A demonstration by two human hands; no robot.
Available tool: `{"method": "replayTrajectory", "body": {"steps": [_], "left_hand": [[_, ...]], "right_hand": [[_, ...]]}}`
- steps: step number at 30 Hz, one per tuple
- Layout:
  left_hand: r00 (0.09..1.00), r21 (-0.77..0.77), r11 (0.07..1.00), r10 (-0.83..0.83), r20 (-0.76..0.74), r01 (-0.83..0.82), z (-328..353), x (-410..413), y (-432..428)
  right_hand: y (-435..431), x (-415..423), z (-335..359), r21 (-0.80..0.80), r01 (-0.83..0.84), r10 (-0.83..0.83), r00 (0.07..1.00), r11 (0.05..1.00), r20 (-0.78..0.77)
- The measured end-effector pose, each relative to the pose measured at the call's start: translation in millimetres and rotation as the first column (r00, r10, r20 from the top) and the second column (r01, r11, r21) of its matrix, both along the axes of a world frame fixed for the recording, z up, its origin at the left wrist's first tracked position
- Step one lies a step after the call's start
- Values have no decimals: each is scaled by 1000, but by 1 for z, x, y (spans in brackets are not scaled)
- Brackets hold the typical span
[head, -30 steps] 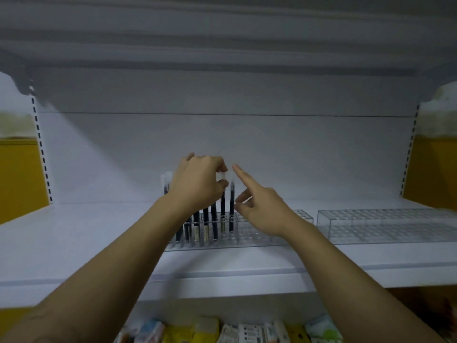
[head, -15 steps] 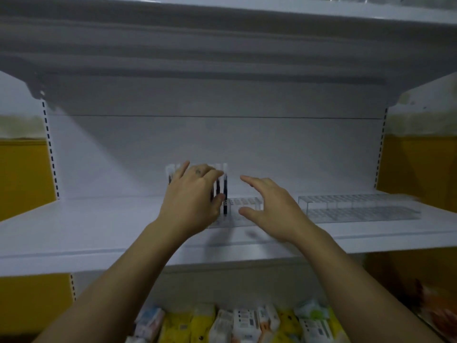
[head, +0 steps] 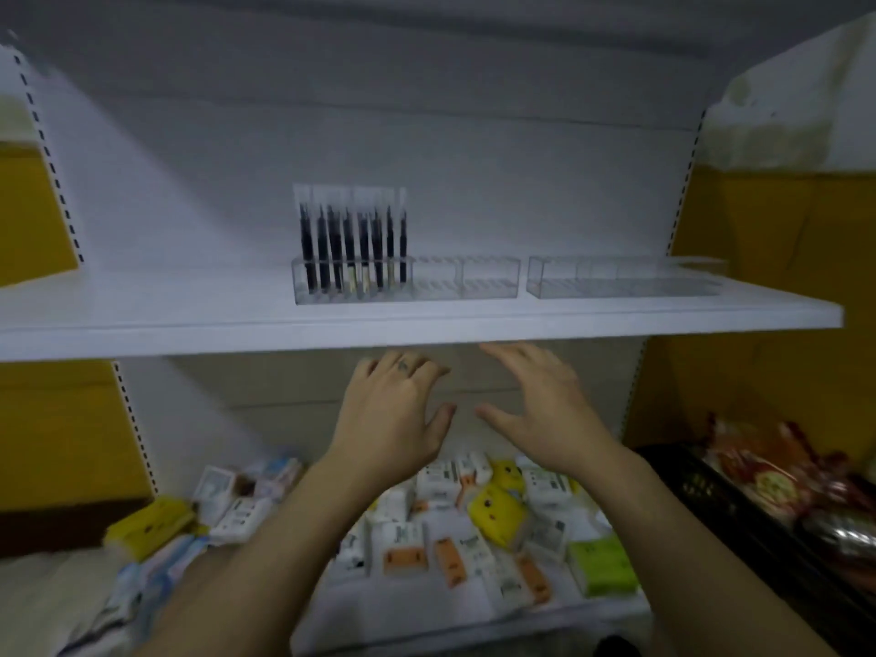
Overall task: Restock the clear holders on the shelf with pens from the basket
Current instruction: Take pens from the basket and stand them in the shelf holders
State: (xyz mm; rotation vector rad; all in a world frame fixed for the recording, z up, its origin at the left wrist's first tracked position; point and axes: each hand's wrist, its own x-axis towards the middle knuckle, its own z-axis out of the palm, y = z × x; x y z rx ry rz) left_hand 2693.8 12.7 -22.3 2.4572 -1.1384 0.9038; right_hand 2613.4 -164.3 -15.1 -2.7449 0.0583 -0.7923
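A clear holder (head: pixel 467 278) stands on the white shelf (head: pixel 142 324); its left part carries several dark pens (head: pixel 351 248) upright, its right part has none. A second clear holder (head: pixel 621 277) sits to its right without pens. My left hand (head: pixel 393 414) and my right hand (head: pixel 545 410) hang below the shelf's front edge, side by side, fingers spread and relaxed, holding nothing. The view is blurred.
The lower shelf holds several small packets (head: pixel 474 523) in white, yellow, orange and green. A black basket (head: pixel 701 490) with red-wrapped goods stands at the lower right. Yellow wall panels flank the shelving.
Both hands have left the pens and dropped from the holder to below the shelf edge. The camera has tilted down, and the lower shelf is more in view.
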Motion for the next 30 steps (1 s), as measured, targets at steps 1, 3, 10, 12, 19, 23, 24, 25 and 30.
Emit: {"method": "replayTrajectory", "body": {"steps": [1, 3, 10, 12, 19, 23, 24, 25, 30], "left_hand": [[999, 12, 1000, -7, -41, 8, -14, -1, -3], [991, 40, 999, -19, -131, 25, -42, -1, -11], [902, 170, 982, 0, -431, 82, -145, 9, -44], [862, 212, 973, 27, -507, 94, -175, 11, -52], [665, 410, 896, 203, -719, 169, -270, 20, -73], [511, 440, 870, 281, -812, 221, -322, 18, -83], [450, 416, 879, 283, -847, 231, -337, 16, -84], [385, 388, 891, 282, -879, 233, -352, 14, -85], [105, 400, 899, 387, -916, 176, -426, -11, -71]], "right_hand": [[-2, -3, -13, -3, 25, -25, 999, 1000, -38], [-7, -6, -40, -15, 72, -73, 991, 997, -108], [-29, -2, -144, 17, 166, -143, 894, 986, -424], [-35, 2, -174, 20, 188, -152, 846, 982, -512], [-60, 14, -280, 79, 266, -110, 626, 961, -772], [-67, 10, -328, 250, 331, 59, 494, 910, -868], [-67, 8, -340, 322, 344, 135, 471, 882, -872], [-69, 5, -356, 356, 347, 178, 452, 868, -874], [-77, -18, -427, 299, 477, 203, 244, 826, -948]]}}
